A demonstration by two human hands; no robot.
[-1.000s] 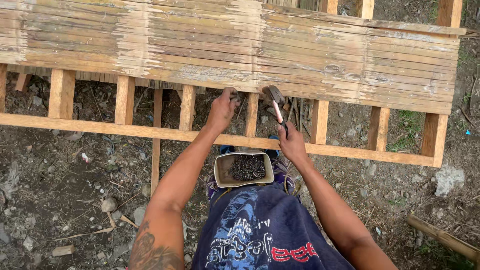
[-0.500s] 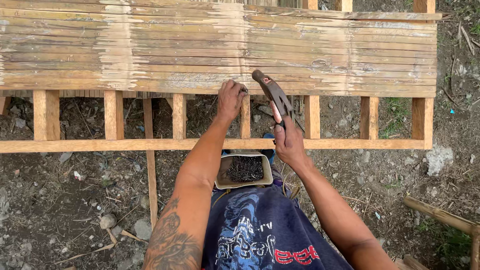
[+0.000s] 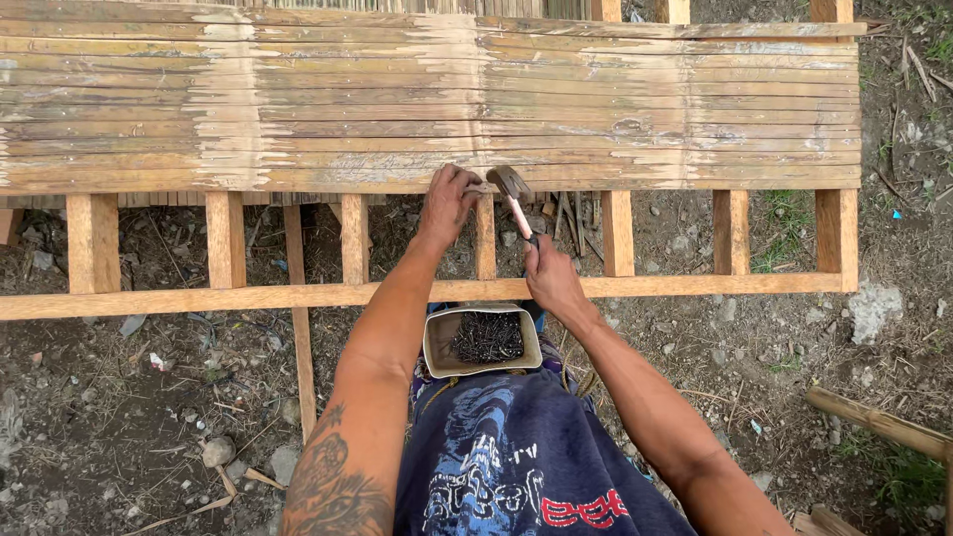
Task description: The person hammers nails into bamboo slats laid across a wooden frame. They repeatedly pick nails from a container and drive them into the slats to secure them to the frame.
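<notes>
My right hand (image 3: 552,281) grips the handle of a hammer (image 3: 513,197) whose metal head rests at the lower edge of a flattened bamboo mat (image 3: 427,99). My left hand (image 3: 449,203) pinches something small, likely a nail, against that same edge, right beside the hammer head. The mat lies over a wooden frame (image 3: 228,296) of upright slats and a long horizontal rail. A small rectangular tin of nails (image 3: 483,339) sits at my waist between my forearms.
Below the frame is bare dirt with stones, twigs and debris (image 3: 179,417). A bamboo pole (image 3: 879,422) lies at the right. Grass patches show at the far right.
The hammer has swung down from a raised tilt to the mat's lower edge beside my left hand. The view has shifted slightly.
</notes>
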